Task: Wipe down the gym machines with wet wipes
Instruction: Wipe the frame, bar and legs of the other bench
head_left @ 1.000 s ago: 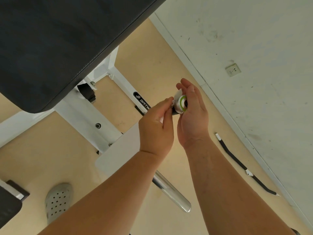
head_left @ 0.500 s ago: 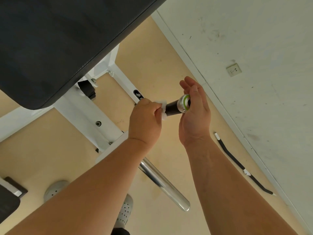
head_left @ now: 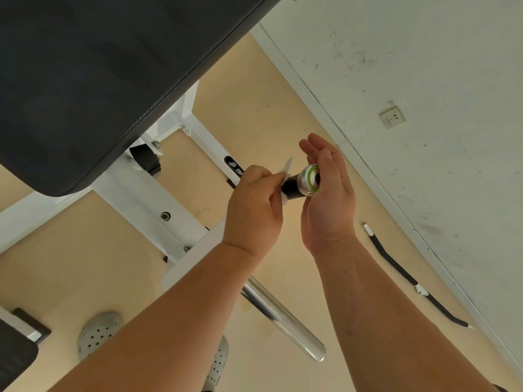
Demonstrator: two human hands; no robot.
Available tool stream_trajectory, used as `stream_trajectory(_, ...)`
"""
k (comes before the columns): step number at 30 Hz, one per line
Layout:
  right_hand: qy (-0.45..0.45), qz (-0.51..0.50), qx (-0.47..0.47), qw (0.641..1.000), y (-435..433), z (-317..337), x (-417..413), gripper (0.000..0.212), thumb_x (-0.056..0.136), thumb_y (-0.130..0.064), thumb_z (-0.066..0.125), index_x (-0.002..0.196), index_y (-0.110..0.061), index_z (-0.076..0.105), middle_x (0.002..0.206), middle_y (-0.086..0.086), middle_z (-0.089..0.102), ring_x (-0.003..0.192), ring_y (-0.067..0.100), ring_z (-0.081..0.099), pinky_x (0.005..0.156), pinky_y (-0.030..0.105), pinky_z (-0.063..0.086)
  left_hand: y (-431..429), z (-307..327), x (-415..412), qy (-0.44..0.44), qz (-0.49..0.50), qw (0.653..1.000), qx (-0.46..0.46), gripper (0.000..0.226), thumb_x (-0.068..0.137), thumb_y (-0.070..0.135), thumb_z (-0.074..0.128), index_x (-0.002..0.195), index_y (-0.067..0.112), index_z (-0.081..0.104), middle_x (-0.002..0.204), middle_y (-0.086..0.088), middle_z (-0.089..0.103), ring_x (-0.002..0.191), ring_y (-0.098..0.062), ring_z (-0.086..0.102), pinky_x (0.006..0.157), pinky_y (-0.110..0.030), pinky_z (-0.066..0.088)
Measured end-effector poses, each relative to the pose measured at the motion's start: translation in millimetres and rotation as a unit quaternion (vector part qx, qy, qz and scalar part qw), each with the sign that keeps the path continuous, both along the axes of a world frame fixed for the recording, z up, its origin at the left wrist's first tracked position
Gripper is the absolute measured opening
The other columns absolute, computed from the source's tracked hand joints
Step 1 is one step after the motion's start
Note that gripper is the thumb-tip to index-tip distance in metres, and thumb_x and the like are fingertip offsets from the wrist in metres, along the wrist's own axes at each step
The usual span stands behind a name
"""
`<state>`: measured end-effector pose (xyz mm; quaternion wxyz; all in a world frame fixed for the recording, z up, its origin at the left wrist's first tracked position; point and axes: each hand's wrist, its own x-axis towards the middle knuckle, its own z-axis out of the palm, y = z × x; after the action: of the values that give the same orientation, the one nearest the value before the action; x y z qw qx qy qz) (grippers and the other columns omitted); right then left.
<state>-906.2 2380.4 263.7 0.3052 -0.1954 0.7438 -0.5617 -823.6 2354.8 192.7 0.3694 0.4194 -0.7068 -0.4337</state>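
Left hand (head_left: 252,205) grips handle (head_left: 293,187); cap end (head_left: 310,179) points right.

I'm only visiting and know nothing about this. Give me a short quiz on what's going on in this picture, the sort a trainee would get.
1. True or false: the right hand has its fingers curled round the handle.
2. What colour is the ring on the handle's end? A red, B green, C blue.
3. Fill the gap: the wipe is held against the handle by the ___ hand.

Key: 1 false, its fingers are straight beside the handle's end. 2 B. 3 left: the left hand grips the wipe.
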Motion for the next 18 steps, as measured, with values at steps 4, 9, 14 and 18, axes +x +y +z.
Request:
stream_trajectory(4,0.016,-0.003,-0.010,1.000,-4.0,-5.2,-0.4,0.031,0.099,-0.032,0.043,0.116,-0.030,0.070,0.126,-0.009,0.070,0.130,0.010,0.055,0.117,0.036,0.035,-14.3,-24.5,2.6,-0.117,-0.049,0.992,0.019,0.020,0.091,0.000,0.061,0.107,0.002,0.073,0.094,-0.013,0.059,0.079,-0.027,0.059,0.072,-0.029,0.047)
stream_trajectory(9,0.014,-0.009,-0.003,1.000,-3.2,-7.2,1.8,0.032,0.100,-0.031,0.043,0.118,-0.028,0.069,0.127,-0.008,0.070,0.131,0.010,0.054,0.113,0.034,0.036,-30.7,-18.0,2.3,-0.171,-0.089,0.975,0.109,0.020,0.092,0.006,0.056,0.096,0.010,0.075,0.091,-0.010,0.062,0.082,-0.029,0.059,0.065,-0.027,0.034)
stream_trajectory(14,-0.001,-0.012,0.012,1.000,-2.4,-0.6,3.0,0.031,0.106,-0.027,0.042,0.122,-0.025,0.068,0.127,-0.008,0.070,0.122,0.006,0.060,0.102,0.027,0.043,-26.4,24.5,7.1,0.027,-0.041,0.975,0.216,0.023,0.095,0.008,0.057,0.103,0.012,0.078,0.095,0.002,0.075,0.089,-0.013,0.069,0.080,-0.024,0.054)
stream_trajectory(18,-0.034,-0.010,0.001,0.999,-3.7,4.7,4.5,0.030,0.108,-0.018,0.040,0.121,-0.020,0.067,0.102,-0.011,0.072,0.090,0.001,0.066,0.075,0.019,0.052,-16.8,58.5,11.2,0.145,-0.034,0.977,0.153,0.019,0.099,0.011,0.060,0.110,0.013,0.076,0.098,0.000,0.071,0.090,-0.013,0.069,0.078,-0.023,0.057)
